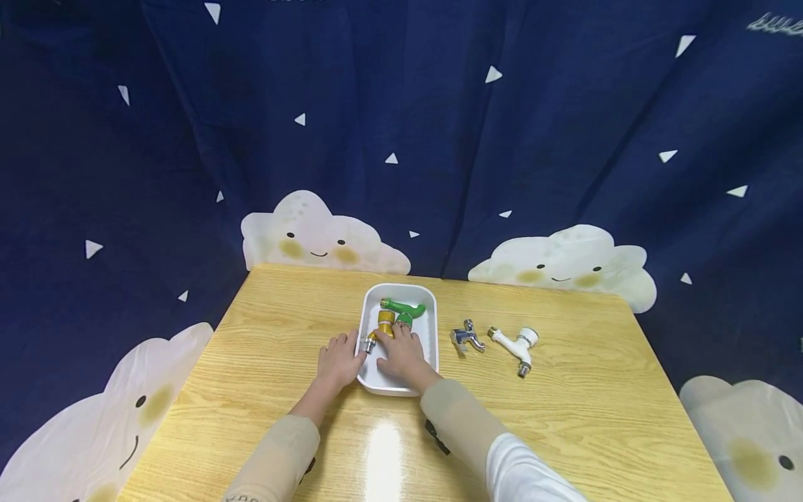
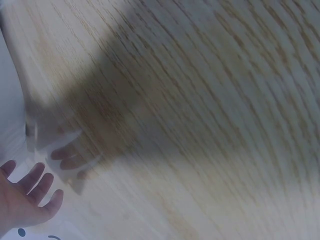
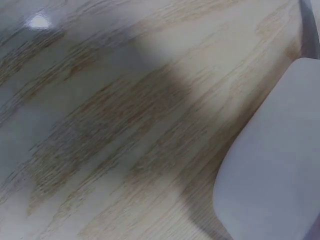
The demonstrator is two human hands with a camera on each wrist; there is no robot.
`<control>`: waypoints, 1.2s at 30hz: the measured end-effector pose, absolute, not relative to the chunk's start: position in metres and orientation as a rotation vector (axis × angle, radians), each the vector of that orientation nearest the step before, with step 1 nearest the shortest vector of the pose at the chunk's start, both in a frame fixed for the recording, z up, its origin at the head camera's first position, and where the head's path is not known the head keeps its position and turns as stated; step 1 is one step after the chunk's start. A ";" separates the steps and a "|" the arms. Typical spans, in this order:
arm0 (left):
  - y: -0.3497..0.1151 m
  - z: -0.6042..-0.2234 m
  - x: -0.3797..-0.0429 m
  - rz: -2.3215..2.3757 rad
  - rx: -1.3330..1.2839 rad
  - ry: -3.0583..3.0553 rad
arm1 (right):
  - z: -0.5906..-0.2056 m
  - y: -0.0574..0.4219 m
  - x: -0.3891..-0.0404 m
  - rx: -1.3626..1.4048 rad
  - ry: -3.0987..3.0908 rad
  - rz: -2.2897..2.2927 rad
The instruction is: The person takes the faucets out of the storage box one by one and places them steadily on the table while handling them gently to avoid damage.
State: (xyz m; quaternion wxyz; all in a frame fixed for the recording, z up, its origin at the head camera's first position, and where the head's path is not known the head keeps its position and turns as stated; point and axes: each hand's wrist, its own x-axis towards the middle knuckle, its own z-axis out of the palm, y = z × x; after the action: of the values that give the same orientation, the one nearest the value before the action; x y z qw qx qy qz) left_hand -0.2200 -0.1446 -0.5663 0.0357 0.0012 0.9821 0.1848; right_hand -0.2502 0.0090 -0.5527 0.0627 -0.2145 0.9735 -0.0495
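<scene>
A white tray [image 1: 429, 357] holds a green tap [image 1: 406, 309] at its far end and a yellow tap [image 1: 385, 318] with a chrome end in front of it. My right hand [image 1: 401, 354] reaches into the tray, fingers stretched over the yellow tap and the green tap's knob, thumb spread to the left. Its palm hides part of both taps. At the tray's left rim rests my left hand [image 1: 339, 360], thumb by the rim near the chrome end. The left wrist view shows the left hand [image 2: 30, 197] with fingers loosely spread beside the tray wall [image 2: 11, 107].
To the right of the tray, a small chrome tap [image 1: 467, 336] lies on the wooden table [image 1: 583, 397]. Beyond it lies a white tap [image 1: 517, 346] with a round knob. A dark blue curtain [image 1: 351, 125] with clouds hangs behind the table.
</scene>
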 end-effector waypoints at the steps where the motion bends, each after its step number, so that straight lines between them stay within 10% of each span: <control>1: -0.145 -0.566 -0.220 0.566 0.003 3.016 | -0.552 0.008 -0.250 -0.647 2.939 -0.145; 36: -0.145 -0.564 -0.219 0.582 0.006 2.999 | -0.555 0.004 -0.245 -0.630 2.917 -0.058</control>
State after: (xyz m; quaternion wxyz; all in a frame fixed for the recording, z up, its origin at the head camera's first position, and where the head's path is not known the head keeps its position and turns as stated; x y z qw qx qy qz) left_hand -0.2192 -0.1446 -0.5638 0.0432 0.0021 0.9808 0.1904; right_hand -0.2449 0.0042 -0.5555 0.0782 -0.2104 0.9743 -0.0194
